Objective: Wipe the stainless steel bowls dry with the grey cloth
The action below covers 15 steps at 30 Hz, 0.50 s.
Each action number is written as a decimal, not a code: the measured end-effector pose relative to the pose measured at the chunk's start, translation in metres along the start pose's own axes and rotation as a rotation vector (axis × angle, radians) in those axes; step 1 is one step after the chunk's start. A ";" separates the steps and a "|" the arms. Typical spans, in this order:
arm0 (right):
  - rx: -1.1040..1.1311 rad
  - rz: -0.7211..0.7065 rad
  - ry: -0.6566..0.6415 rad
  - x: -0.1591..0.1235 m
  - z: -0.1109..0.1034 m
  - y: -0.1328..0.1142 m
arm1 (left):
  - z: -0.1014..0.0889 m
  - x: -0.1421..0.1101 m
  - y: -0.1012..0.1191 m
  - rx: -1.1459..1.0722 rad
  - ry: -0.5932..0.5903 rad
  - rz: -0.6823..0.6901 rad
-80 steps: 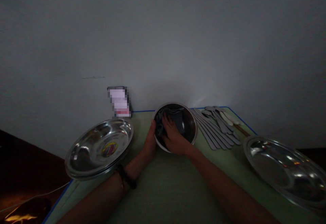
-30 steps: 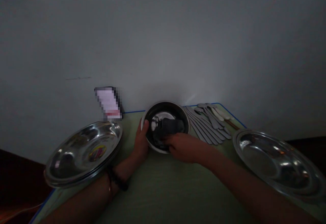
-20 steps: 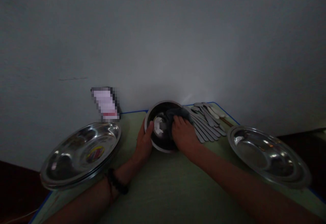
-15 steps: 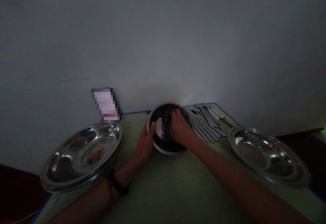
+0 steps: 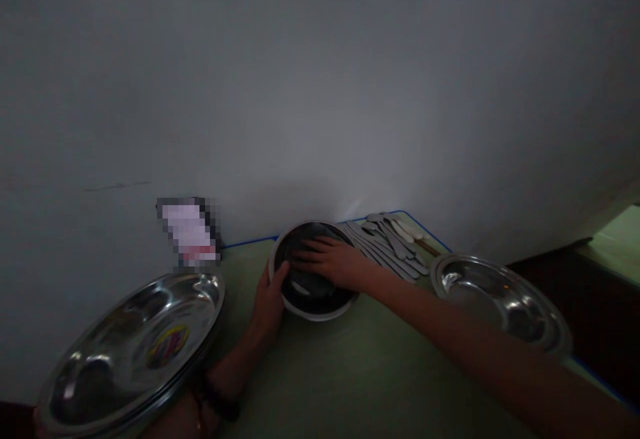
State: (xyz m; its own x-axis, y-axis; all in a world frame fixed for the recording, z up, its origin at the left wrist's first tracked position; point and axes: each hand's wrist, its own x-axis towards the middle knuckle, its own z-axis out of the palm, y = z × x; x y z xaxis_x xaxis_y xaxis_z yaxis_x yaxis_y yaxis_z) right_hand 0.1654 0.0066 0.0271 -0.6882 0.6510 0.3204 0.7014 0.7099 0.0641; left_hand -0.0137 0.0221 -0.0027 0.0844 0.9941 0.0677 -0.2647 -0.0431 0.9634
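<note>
A round metal bowl stands tilted towards me in the middle of the table. My left hand grips its left rim, thumb over the edge, the other fingers hidden behind the wall. Inside the bowl lies a dark cloth, partly covered by my right hand. That hand is open, its fingers stretched out and spread on the cloth, pressing it against the inner wall. Where the cloth ends is hard to see in the dim light.
Stacked oval metal trays stand at the left, the top one bearing a round sticker. A blurred phone leans on the wall. Several knives and spoons lie right of the bowl, near another metal dish.
My right hand has gone from bunched fingers on the cloth to flat, spread fingers, reaching further left in the bowl. My left hand keeps its hold on the rim. The view has shifted slightly.
</note>
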 end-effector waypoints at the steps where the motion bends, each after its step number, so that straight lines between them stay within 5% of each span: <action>1: -0.032 -0.001 -0.002 0.000 -0.001 0.006 | 0.001 -0.001 0.001 0.013 0.002 0.008; 9: -0.108 0.152 -0.066 0.001 -0.012 0.014 | 0.001 -0.006 0.017 0.112 0.093 0.148; 15: 0.084 0.230 -0.043 -0.009 0.007 -0.017 | 0.006 -0.010 0.017 0.213 0.092 0.227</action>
State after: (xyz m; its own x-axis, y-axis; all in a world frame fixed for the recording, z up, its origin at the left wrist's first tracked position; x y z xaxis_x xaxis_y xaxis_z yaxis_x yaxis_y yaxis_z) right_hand 0.1586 -0.0098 0.0166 -0.5210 0.8075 0.2766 0.8238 0.5606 -0.0848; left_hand -0.0136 0.0106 0.0142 -0.0436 0.9611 0.2727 -0.0590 -0.2749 0.9597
